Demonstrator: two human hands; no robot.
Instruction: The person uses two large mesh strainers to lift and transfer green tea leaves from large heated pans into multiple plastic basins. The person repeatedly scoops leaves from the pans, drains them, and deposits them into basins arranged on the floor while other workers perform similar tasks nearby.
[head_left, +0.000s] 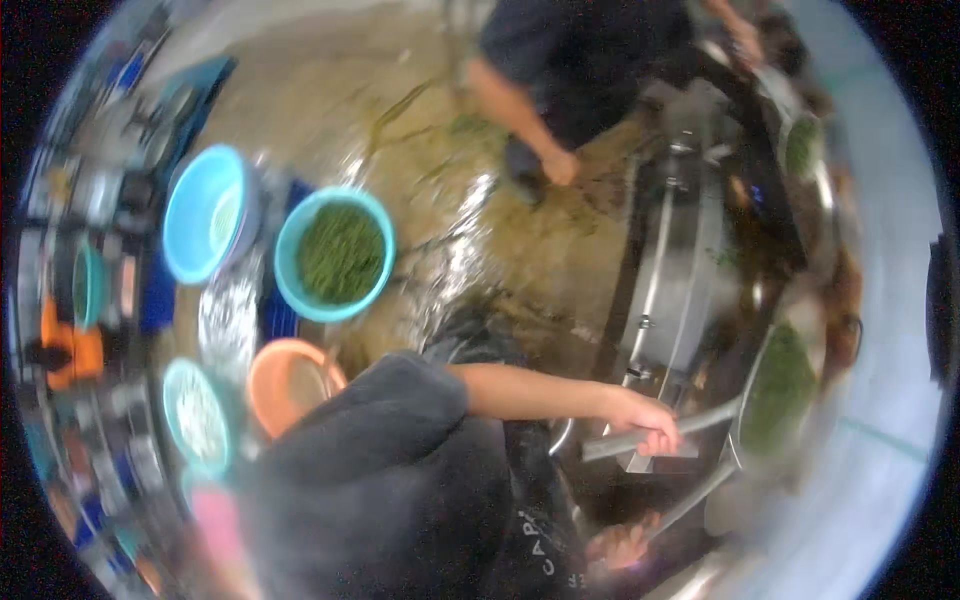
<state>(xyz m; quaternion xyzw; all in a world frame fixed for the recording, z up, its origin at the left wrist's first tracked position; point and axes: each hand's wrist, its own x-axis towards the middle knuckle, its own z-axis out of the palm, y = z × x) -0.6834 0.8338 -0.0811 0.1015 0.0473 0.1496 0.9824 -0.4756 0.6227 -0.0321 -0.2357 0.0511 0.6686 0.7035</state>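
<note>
My left hand (648,422) is closed round a wide metal handle. The handle reaches the rim of a round wok-like vessel (780,392) at the right, holding chopped green leaves. Whether it is a wok or a strainer, I cannot tell. Lower in view, my right hand (618,545) is blurred, with its fingers bent round a thinner rod-like handle (692,500) that runs up toward the same rim. What tool this second handle belongs to is unclear.
A co-worker (590,60) stands at the metal stove counter (690,250), beside another vessel of greens (803,147). To my left are a teal tub (385,225) of greens, a blue basin (185,220), an orange tub (258,385) and a pale green basin (172,420). The floor (420,130) looks wet.
</note>
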